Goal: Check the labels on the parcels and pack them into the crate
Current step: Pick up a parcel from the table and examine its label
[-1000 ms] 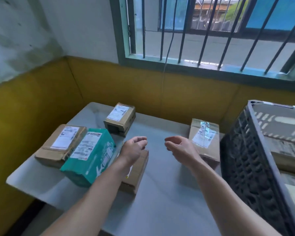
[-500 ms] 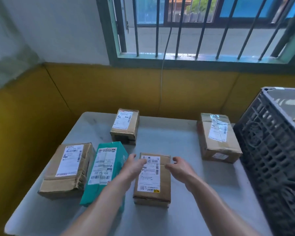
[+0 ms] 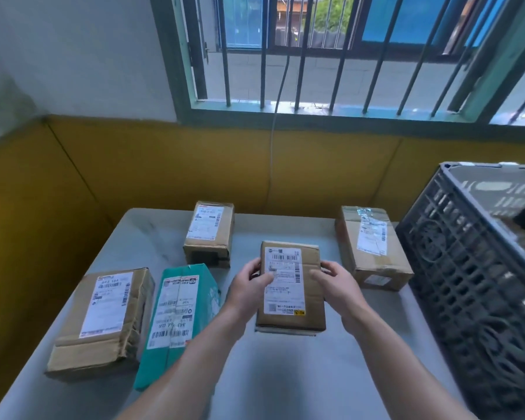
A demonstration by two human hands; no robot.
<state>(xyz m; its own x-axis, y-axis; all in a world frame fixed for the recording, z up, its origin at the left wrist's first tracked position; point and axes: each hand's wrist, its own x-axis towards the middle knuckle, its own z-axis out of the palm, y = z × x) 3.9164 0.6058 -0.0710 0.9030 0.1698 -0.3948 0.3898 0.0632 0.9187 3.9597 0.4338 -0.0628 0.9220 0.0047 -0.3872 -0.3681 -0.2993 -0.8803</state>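
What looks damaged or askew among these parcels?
The big brown parcel at far left is crumpled along its right edge; the teal parcel beside it has its label upside down to the camera. Nothing else stands out.

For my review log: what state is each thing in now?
Middle parcel: label up, held by both hands.
Left grip: holds its left edge.
Right grip: holds its right edge.
Green parcel: lying flat, label up.
Left brown parcel: lying flat, label up.
Far parcel: flat, label up.
Taped parcel: flat, label up.
Crate: upright, open top.
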